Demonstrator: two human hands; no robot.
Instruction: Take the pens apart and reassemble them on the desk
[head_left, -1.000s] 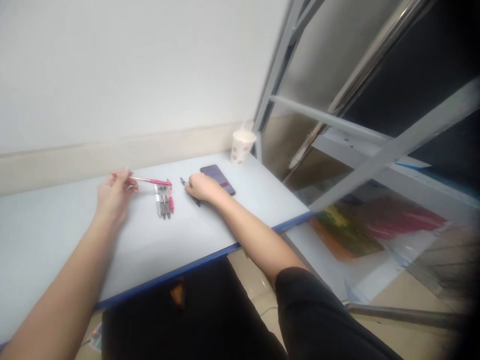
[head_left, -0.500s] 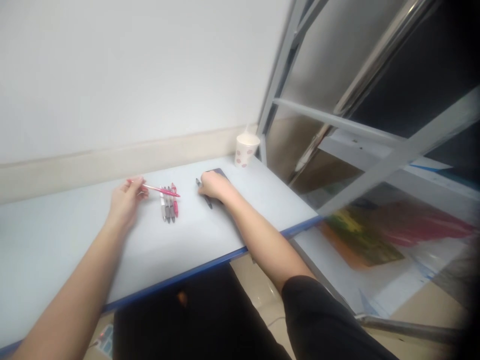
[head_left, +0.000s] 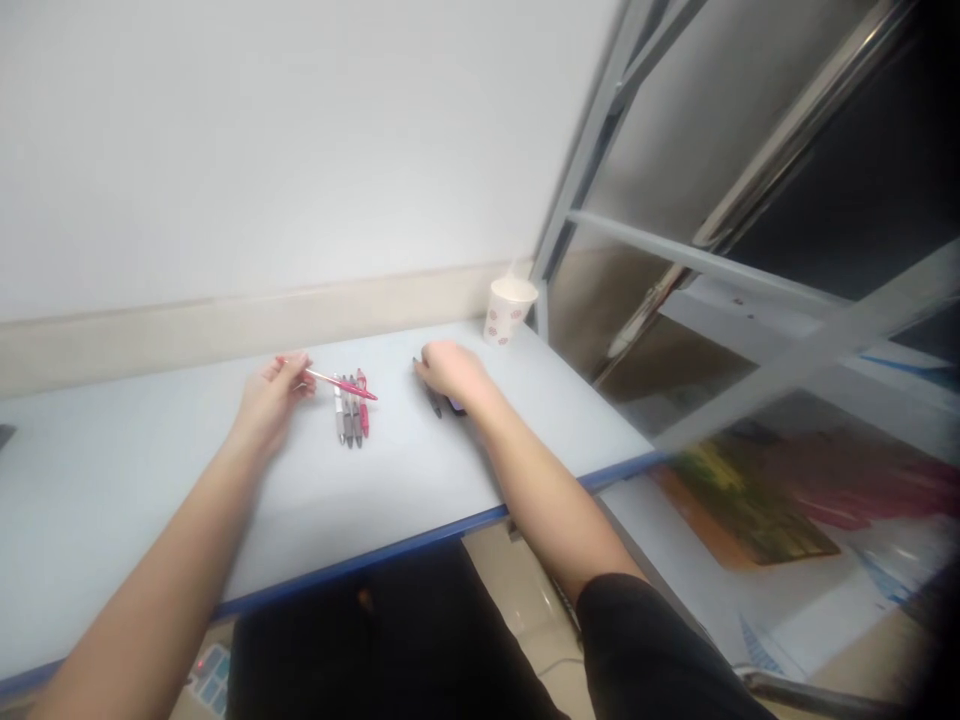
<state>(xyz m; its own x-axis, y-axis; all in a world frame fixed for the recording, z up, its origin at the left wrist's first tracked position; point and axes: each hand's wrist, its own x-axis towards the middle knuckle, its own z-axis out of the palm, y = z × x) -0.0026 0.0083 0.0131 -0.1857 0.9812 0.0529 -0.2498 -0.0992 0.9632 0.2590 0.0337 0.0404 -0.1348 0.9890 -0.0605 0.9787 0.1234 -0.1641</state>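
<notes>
My left hand pinches a red pen near one end. That pen points right, above a row of several pens lying side by side, with white, grey and red barrels. My right hand is closed around a black pen at the table surface, its fingers curled over the upper part. Beneath this hand, a corner of a dark flat object shows; most of it is hidden.
A paper cup with a red pattern stands at the table's back right corner, by the wall. Metal shelving with papers rises to the right. The white table has a blue front edge.
The view has shifted slightly, so the scene sits further right. Both hands keep their grips. The dark flat object now shows below my right hand instead of above it.
</notes>
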